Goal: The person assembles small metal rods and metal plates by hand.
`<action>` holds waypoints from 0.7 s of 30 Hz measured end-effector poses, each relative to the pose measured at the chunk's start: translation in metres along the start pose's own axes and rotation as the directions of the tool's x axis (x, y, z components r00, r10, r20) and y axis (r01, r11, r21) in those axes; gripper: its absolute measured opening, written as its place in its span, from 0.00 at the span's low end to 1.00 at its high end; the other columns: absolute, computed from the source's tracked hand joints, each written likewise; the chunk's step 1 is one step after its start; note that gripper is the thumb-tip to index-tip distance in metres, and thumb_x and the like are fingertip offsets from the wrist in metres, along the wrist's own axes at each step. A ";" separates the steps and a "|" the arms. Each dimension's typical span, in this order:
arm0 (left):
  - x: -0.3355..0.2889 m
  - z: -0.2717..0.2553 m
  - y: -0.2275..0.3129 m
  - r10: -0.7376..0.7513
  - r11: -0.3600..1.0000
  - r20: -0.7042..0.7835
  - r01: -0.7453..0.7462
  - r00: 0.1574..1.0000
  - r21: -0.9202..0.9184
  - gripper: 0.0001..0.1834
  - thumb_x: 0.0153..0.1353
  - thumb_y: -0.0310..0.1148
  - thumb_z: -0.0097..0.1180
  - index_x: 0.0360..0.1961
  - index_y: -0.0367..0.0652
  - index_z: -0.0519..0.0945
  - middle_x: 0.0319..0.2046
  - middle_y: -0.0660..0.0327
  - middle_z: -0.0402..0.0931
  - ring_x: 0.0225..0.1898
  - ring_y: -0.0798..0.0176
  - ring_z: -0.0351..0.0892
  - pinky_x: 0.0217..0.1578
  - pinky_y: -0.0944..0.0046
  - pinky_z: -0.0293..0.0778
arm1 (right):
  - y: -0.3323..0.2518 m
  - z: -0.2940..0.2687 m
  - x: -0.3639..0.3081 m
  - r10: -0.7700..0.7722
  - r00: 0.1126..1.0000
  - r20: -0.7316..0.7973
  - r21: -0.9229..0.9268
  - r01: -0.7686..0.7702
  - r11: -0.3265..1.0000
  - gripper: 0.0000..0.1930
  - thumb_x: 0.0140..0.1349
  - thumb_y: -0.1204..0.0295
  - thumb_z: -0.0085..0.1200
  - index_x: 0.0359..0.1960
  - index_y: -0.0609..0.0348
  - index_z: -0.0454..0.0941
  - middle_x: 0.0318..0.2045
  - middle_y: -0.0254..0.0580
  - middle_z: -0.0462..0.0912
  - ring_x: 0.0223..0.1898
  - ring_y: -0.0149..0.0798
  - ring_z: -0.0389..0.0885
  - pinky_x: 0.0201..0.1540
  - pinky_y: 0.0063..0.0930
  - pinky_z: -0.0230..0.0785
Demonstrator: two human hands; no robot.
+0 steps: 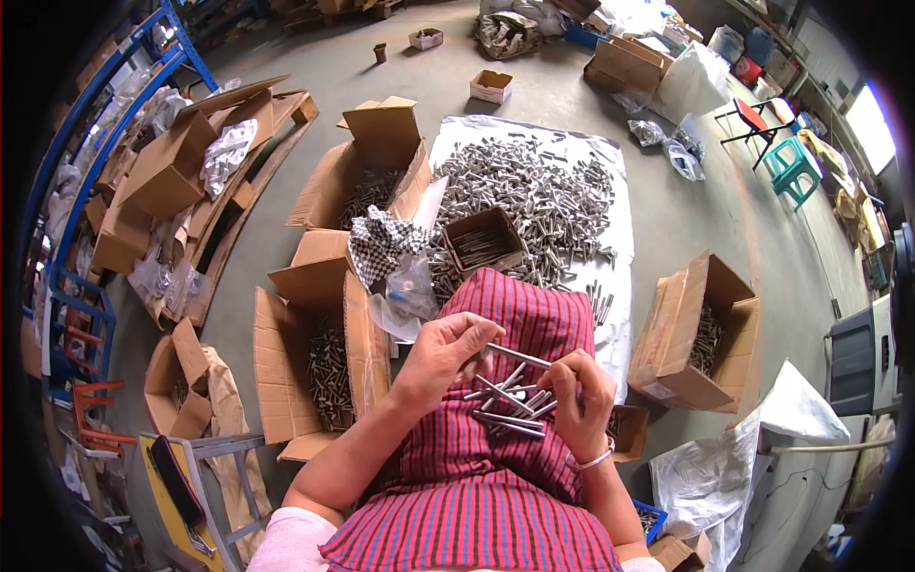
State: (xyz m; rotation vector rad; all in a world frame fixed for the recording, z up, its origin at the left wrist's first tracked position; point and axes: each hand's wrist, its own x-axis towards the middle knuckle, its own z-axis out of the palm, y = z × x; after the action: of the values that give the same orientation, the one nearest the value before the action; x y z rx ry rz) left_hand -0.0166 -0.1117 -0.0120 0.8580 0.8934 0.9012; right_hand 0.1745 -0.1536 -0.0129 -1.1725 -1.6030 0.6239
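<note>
Over my lap, a slim metal rod (520,357) spans the gap between my two hands. The fingers of my left hand (437,360) are closed at its left end, thumb on top. My right hand (584,398) pinches the other end between thumb and fingers. Just below, several loose metal rods (505,412) lie crossed on the red striped apron (477,520) covering my lap. Beyond my knees, a heap of short metal parts (534,186) covers a white sheet (613,286). A small open box (507,255) holding thin rods stands at the heap's near side.
Open cardboard boxes (367,334) with metal parts stand to my left, with a checkered cloth (381,238) beside them. Another carton (667,334) of parts is at right. Farther out are a loaded pallet (253,195), a blue rack (100,157) and a green stool (793,164).
</note>
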 end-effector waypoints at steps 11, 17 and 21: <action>0.001 0.002 -0.002 0.002 1.000 0.087 -0.002 0.996 -0.003 0.15 0.63 0.37 0.48 0.43 0.35 0.73 0.26 0.55 0.78 0.19 0.72 0.74 0.17 0.78 0.68 | 0.009 0.005 -0.008 0.291 0.956 -0.036 0.343 -0.262 0.902 0.14 0.66 0.70 0.44 0.21 0.62 0.69 0.13 0.33 0.72 0.16 0.22 0.66 0.19 0.17 0.57; -0.002 0.002 -0.007 0.019 0.999 0.017 -0.019 1.000 0.039 0.16 0.62 0.41 0.51 0.37 0.35 0.74 0.21 0.57 0.77 0.17 0.74 0.73 0.15 0.78 0.65 | 0.013 0.005 -0.009 0.419 0.906 0.051 0.383 -0.405 0.830 0.15 0.66 0.68 0.44 0.20 0.61 0.68 0.14 0.32 0.72 0.15 0.21 0.65 0.18 0.18 0.55; -0.002 0.001 -0.010 -0.001 0.999 -0.011 0.002 1.000 0.049 0.16 0.62 0.42 0.50 0.35 0.36 0.74 0.20 0.58 0.77 0.15 0.74 0.72 0.13 0.78 0.65 | 0.015 0.000 -0.007 0.378 0.916 0.131 0.349 -0.400 0.847 0.13 0.67 0.69 0.41 0.24 0.61 0.68 0.16 0.34 0.72 0.17 0.22 0.66 0.19 0.17 0.57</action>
State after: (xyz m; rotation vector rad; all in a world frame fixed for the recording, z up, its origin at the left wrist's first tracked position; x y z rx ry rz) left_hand -0.0131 -0.1175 -0.0202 0.8948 0.9285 0.8866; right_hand 0.1802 -0.1539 -0.0287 -1.2042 -1.2199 1.1805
